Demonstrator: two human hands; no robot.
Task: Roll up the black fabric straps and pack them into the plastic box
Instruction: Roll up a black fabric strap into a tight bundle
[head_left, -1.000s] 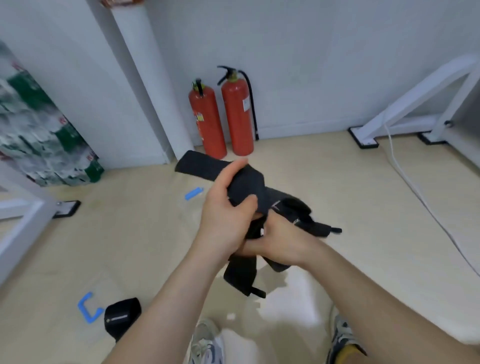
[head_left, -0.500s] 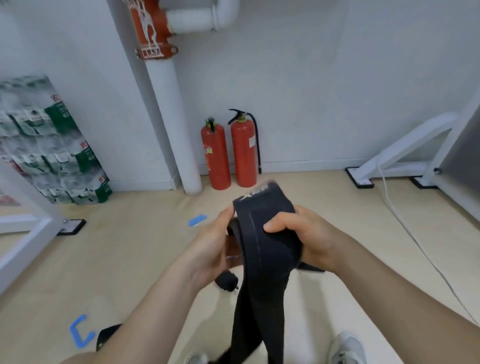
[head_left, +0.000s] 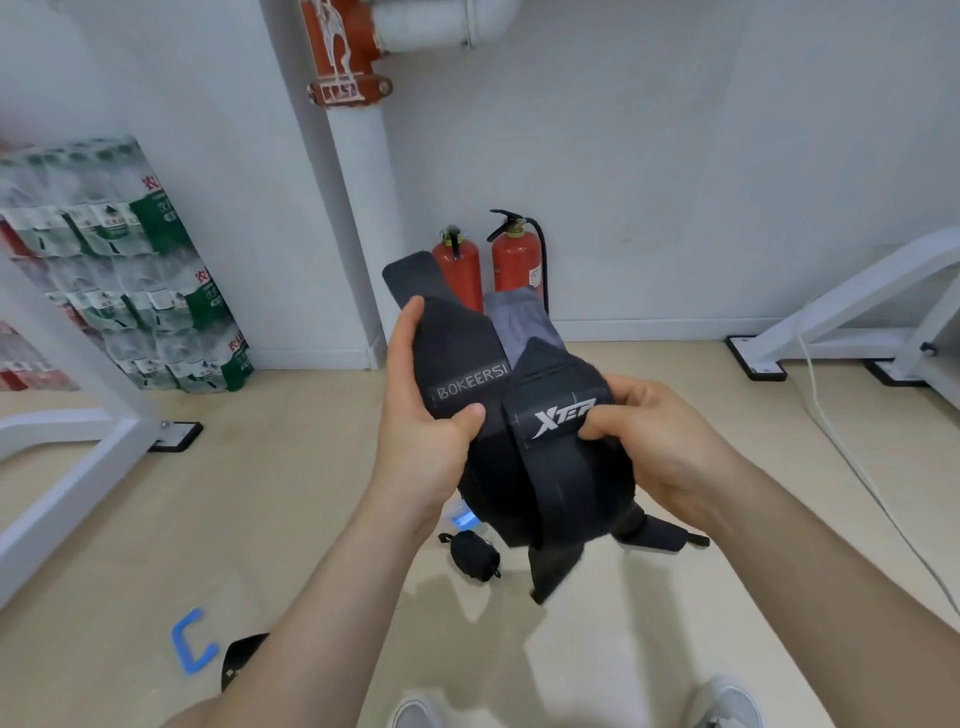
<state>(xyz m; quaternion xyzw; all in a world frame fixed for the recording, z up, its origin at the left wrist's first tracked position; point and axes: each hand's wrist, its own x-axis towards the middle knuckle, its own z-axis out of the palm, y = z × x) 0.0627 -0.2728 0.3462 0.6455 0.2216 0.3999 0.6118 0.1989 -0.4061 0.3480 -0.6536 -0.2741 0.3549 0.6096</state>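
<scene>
Half a second ago one long strap hung straight down; now the bundle of black fabric straps (head_left: 519, 483) is bunched in the air between your hands, above the beige floor (head_left: 311, 493). Your left hand (head_left: 421, 441) clamps the BOKEERSI-lettered end (head_left: 457, 358), thumb pressed on it. Your right hand (head_left: 660, 447) pinches the XTEP-lettered band (head_left: 561, 410). Bare floor lies on both sides. Two red fire extinguishers (head_left: 460, 270) stand against the wall, and one small rolled black strap (head_left: 472, 556) lies on the floor below.
</scene>
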